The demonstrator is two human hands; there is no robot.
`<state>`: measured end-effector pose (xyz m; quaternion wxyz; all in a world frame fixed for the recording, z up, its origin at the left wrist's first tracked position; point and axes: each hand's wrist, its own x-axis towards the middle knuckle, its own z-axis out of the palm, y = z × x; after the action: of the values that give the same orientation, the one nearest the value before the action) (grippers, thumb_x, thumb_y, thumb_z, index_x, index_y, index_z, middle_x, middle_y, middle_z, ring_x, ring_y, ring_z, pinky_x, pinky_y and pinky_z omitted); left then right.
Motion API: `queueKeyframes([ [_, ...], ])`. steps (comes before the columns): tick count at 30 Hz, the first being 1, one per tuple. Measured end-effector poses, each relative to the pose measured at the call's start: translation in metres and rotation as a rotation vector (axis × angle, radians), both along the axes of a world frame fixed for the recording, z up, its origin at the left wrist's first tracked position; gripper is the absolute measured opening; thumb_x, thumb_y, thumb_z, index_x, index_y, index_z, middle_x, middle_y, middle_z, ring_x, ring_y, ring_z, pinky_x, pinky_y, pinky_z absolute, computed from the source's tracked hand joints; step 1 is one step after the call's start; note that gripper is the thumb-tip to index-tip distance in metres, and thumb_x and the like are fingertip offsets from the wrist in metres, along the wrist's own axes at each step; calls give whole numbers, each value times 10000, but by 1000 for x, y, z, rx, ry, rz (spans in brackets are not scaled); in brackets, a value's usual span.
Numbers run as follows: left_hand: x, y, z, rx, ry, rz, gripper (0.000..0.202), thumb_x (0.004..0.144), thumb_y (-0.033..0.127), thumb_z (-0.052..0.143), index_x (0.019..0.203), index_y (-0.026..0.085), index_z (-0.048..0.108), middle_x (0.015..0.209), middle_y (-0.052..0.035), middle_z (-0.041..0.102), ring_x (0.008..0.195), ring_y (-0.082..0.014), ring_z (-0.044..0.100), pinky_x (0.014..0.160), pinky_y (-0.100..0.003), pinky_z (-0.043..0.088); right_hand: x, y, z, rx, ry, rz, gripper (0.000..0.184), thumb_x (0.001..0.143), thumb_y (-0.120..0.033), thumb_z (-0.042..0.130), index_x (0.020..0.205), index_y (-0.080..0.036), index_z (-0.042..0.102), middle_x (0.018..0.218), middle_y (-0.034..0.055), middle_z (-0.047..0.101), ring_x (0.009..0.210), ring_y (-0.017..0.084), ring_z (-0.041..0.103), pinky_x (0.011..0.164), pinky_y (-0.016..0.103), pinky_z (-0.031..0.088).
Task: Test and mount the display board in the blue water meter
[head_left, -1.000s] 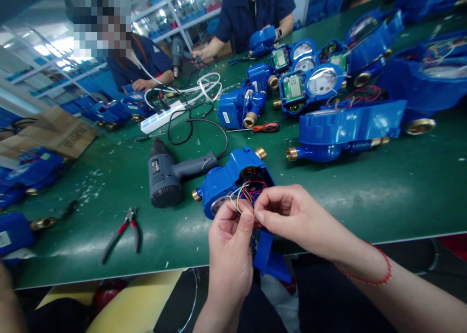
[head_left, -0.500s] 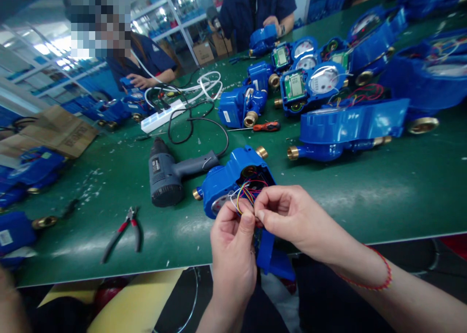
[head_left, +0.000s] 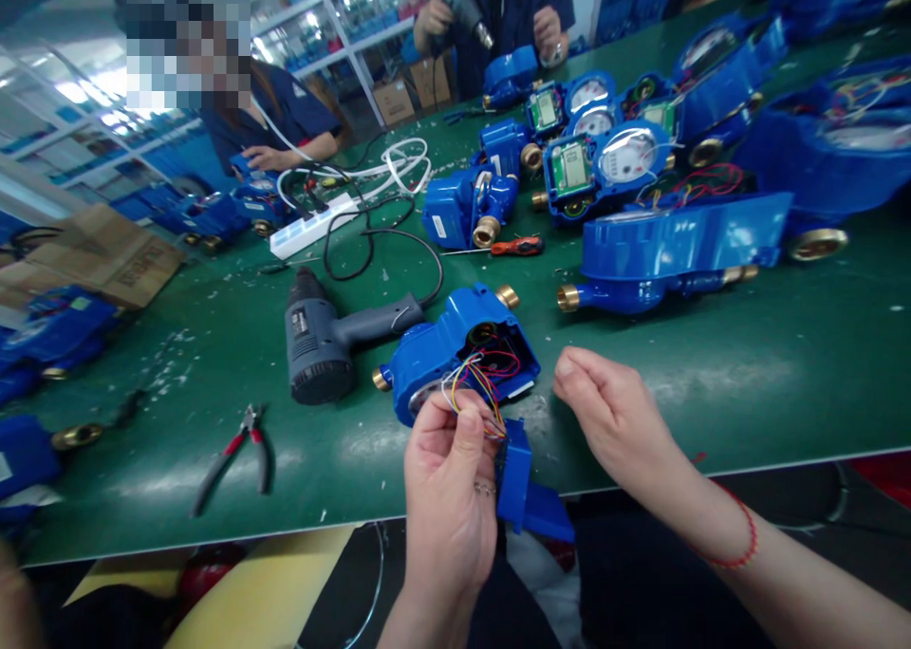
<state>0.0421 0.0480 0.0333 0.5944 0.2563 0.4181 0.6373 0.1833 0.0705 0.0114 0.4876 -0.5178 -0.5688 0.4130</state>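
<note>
An open blue water meter housing (head_left: 455,345) with brass ends lies near the table's front edge, a bundle of coloured wires (head_left: 478,388) spilling out of it. My left hand (head_left: 448,478) is closed, pinching those wires just in front of the housing. A blue cover part (head_left: 523,488) hangs from the wires beside that hand, over the table edge. My right hand (head_left: 612,417) sits apart to the right, fingers curled together, and I see nothing in it.
A grey heat gun (head_left: 324,341) lies left of the housing, red-handled pliers (head_left: 238,450) further left. Several blue meters (head_left: 676,241) crowd the right and back of the green table (head_left: 747,364). A screwdriver (head_left: 516,247), a white power strip (head_left: 313,227) and two seated people are at the back.
My right hand let go of the wires and moved away to the right. My left hand keeps its pinch. The person at the back has raised a heat gun.
</note>
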Motion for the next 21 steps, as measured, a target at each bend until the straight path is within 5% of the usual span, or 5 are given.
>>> queueKeyframes([
  [6,-5,-2,-1,-2,281,106,204,617,315,876,647,189,719,656,10,714,606,-93,621,593,-161,499,-2,-8,14,81,-26,205,125,892,-228,518,993,-181,575,979,45,561,862,158,513,736,270,392],
  [9,-4,-1,5,99,486,44,168,729,364,795,680,207,762,662,-12,729,635,-131,639,640,-209,511,-10,-12,19,-2,70,412,88,896,-243,576,874,-183,637,846,18,589,789,147,524,695,263,384],
  [13,-8,-4,11,238,689,-20,323,883,462,598,864,210,801,907,-70,769,910,-182,665,850,-233,488,-21,-17,8,-102,325,267,134,840,-234,676,725,-168,691,720,12,599,705,133,506,660,257,362],
  [16,-19,-20,1,151,633,188,309,875,460,616,1045,238,747,1145,-45,692,1088,-167,582,936,-191,424,-26,-24,-7,-197,484,196,196,871,-371,663,811,-194,720,799,27,662,758,143,569,709,258,412],
  [21,-43,-67,-33,-238,192,377,375,639,397,856,952,273,689,890,23,641,830,-121,581,693,-147,479,-36,-31,-17,-328,725,145,250,823,-444,707,778,-200,675,786,20,650,764,138,583,721,250,454],
])
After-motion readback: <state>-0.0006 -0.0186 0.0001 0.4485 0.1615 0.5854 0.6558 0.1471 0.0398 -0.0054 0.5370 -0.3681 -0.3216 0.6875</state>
